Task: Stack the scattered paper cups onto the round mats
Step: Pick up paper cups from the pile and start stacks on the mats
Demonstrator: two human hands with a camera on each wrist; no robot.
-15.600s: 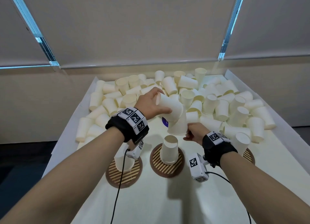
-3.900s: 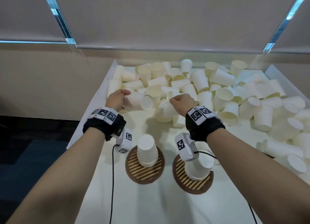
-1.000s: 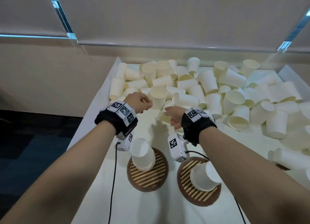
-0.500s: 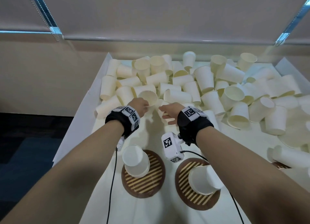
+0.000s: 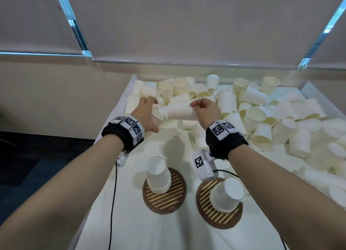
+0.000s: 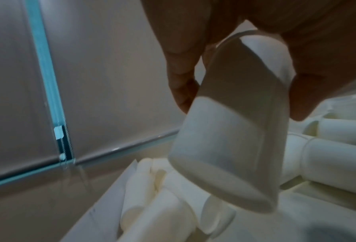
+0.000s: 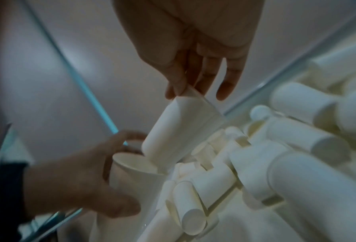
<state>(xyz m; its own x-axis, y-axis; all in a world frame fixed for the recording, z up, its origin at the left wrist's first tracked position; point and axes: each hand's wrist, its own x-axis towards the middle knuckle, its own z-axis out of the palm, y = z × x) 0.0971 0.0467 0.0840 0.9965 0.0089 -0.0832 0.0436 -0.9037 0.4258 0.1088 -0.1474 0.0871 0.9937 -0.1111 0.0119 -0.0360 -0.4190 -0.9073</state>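
Note:
Both hands hover over the near left of the cup pile. My left hand (image 5: pixel 152 115) grips a white paper cup (image 7: pixel 131 172) on its side, mouth facing right; the left wrist view shows fingers and thumb (image 6: pixel 241 101) wrapped around a cup (image 6: pixel 231 147). My right hand (image 5: pixel 194 107) pinches the rim of a second cup (image 5: pixel 180 111) lying level, and its base enters the left cup's mouth. The right wrist view shows that pinch (image 7: pixel 183 94) on the cup (image 7: pixel 179 129). Near me, two round striped mats (image 5: pixel 175 200) (image 5: pixel 210 218) each carry an upside-down cup stack (image 5: pixel 158 174) (image 5: pixel 227 195).
Many loose paper cups (image 5: pixel 262 116) lie heaped across the back and right of the white walled tray (image 5: pixel 119 107). Wrist camera cables (image 5: pixel 112 203) trail over the cloth beside the mats. A blind-covered wall stands behind the tray.
Both hands have lifted out of the pile, each with a cup, and come together; the right cup's base now meets the mouth of the left cup.

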